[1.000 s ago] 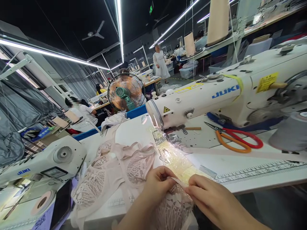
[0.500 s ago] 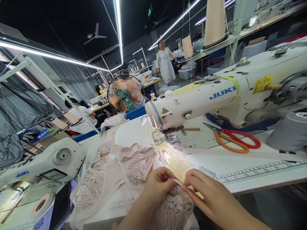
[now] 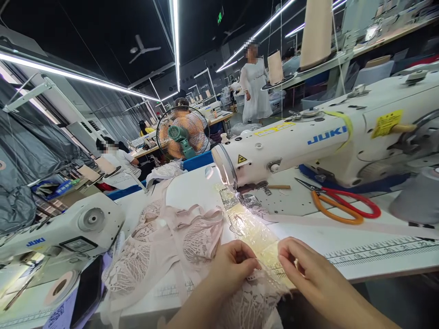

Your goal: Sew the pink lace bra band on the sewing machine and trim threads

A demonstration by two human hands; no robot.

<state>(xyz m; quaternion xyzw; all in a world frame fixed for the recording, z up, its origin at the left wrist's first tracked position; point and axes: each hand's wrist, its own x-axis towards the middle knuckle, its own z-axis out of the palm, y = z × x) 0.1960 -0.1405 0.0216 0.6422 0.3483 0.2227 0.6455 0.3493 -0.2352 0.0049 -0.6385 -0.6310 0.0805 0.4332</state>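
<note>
Strip lights (image 3: 174,41) cross the dark ceiling at the top of the head view, above a caged fan (image 3: 178,132) left of centre and a white sewing machine (image 3: 291,141) spanning the right side. On the white table (image 3: 192,187), scissors (image 3: 322,191) lie at right and a pale lace bra (image 3: 132,265) at left of centre. At lower centre, the left hand (image 3: 229,267) pinches the upper edge of a lace piece (image 3: 254,304) between thumb and forefinger, while the right hand (image 3: 312,269) curls nearby, whether gripping anything I cannot tell
</note>
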